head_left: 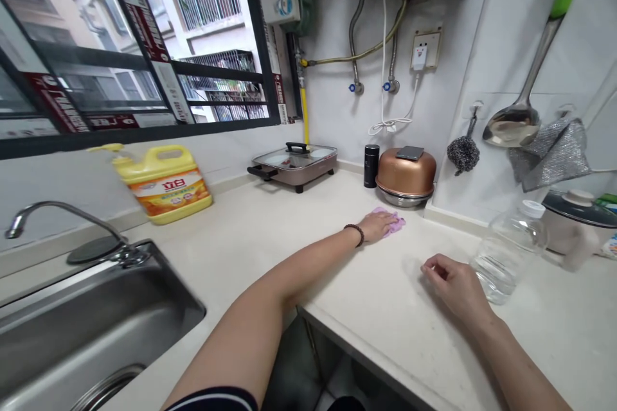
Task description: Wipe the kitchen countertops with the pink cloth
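Note:
My left hand, with a dark beaded bracelet at the wrist, presses a pink-purple cleaning cloth against the white countertop. Parts of the cloth show past the fingers, just in front of a copper-coloured pot. Nearer to me on the right, my right hand hovers over or rests at the counter with its fingers loosely curled; nothing shows in it. Right beside it stands a clear plastic bottle with a white cap.
A steel sink with a faucet is at left, a yellow detergent jug behind it. An electric pan and black flask stand at the back. A lidded pot sits right, below a hanging ladle.

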The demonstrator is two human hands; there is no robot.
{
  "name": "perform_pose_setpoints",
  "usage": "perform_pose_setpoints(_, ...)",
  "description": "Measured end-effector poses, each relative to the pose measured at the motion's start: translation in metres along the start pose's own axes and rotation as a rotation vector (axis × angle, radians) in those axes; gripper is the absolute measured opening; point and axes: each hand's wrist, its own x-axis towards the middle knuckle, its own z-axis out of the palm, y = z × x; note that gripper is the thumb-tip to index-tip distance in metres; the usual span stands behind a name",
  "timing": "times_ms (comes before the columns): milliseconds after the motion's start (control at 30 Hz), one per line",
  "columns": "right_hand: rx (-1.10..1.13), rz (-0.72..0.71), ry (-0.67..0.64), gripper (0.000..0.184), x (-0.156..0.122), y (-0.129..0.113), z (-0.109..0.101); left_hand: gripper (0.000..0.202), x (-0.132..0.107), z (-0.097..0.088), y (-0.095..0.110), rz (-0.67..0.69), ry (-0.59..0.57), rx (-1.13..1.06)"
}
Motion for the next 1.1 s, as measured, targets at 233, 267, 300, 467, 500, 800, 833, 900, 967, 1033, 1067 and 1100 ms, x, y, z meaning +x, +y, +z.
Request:
perform_pose_setpoints(233, -0.039, 0.056, -0.024, 0.037, -0.002, 0.004, -0.003, 0.054, 0.001, 0.014, 0.046, 0.110, 0.001, -0.006)
perform_pose_setpoints(267, -0.043, 0.064, -0.028, 0.038, -0.002, 0.005, -0.004, 0.053, 0.001, 0.014, 0.045, 0.104, 0.007, -0.004)
perform_pose_setpoints(300, -0.048, 0.071, -0.029, 0.039, -0.003, 0.006, -0.005, 0.053, 0.002, 0.013, 0.042, 0.094, 0.018, 0.000)
perform_pose_setpoints(467, -0.079, 0.083, -0.015, 0.042, -0.006, 0.012, -0.010, 0.052, 0.005, 0.001, 0.003, -0.072, 0.057, 0.020)
perform_pose_setpoints(500, -0.086, 0.085, -0.020, 0.041, -0.006, 0.012, -0.011, 0.052, 0.005, -0.003, -0.008, -0.123, 0.060, 0.026)
perform_pose_setpoints(800, -0.138, 0.088, -0.077, 0.036, -0.012, 0.012, -0.009, 0.054, -0.019, -0.034, -0.120, -0.494, 0.102, 0.091)
perform_pose_setpoints(833, -0.135, 0.091, -0.066, 0.037, -0.013, 0.012, -0.008, 0.054, -0.022, -0.036, -0.131, -0.526, 0.108, 0.101)
perform_pose_setpoints(900, -0.129, 0.100, -0.048, 0.038, -0.016, 0.012, -0.006, 0.054, -0.027, -0.040, -0.152, -0.583, 0.118, 0.124)
perform_pose_setpoints(967, -0.127, 0.107, -0.047, 0.039, -0.017, 0.012, -0.004, 0.053, -0.031, -0.042, -0.172, -0.630, 0.128, 0.142)
perform_pose_setpoints(1033, -0.127, 0.107, -0.040, 0.042, -0.018, 0.012, -0.001, 0.052, -0.035, -0.045, -0.189, -0.669, 0.136, 0.150)
perform_pose_setpoints(1067, -0.129, 0.106, -0.036, 0.043, -0.018, 0.011, 0.000, 0.051, -0.037, -0.046, -0.197, -0.688, 0.140, 0.153)
perform_pose_setpoints(1100, -0.129, 0.105, -0.034, 0.043, -0.018, 0.011, 0.001, 0.051, -0.039, -0.047, -0.204, -0.706, 0.143, 0.157)
